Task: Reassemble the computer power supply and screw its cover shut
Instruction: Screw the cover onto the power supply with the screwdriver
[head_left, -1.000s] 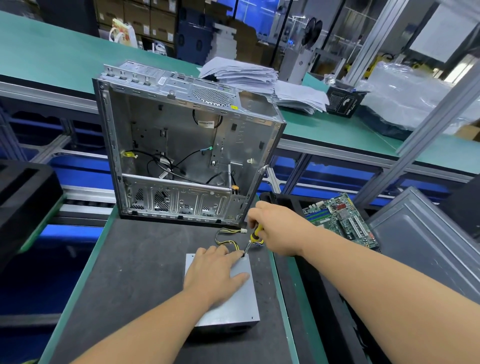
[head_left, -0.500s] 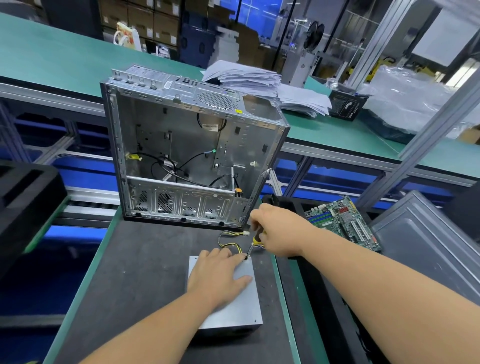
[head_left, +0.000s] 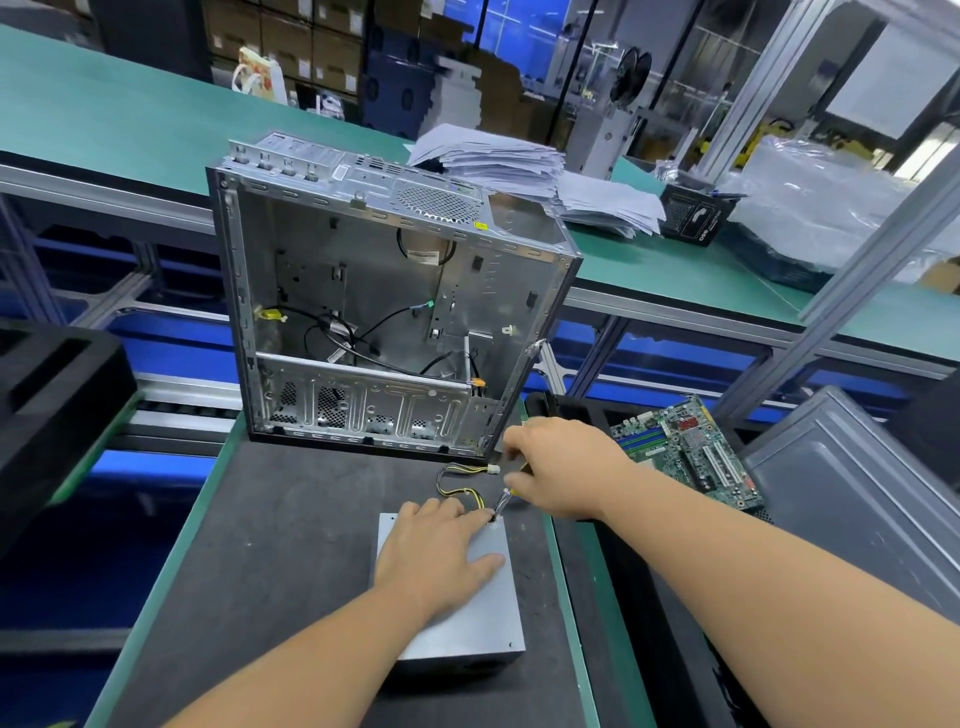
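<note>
Power supply (head_left: 467, 603): a grey metal box lying flat on the dark work mat (head_left: 270, 571), close to the mat's right edge and nearer its front, cover side up.
Left hand (head_left: 436, 551): spread flat on the cover with straight fingers, pressing down and gripping nothing.
Right hand (head_left: 558, 467): fingers curled round a screwdriver (head_left: 506, 499), whose tip meets the cover's far right corner.
Cable (head_left: 460, 486): yellow and black wires trailing from the box's far end toward the open computer case (head_left: 384, 322), which stands at the mat's far edge.
Handling: likely rigid and fairly heavy, with smooth sheet metal that could slide; best steadied by a flat palm or lifted by its side edges, never by the wires.
Beside: a motherboard (head_left: 685, 452) off the mat's right edge.
</note>
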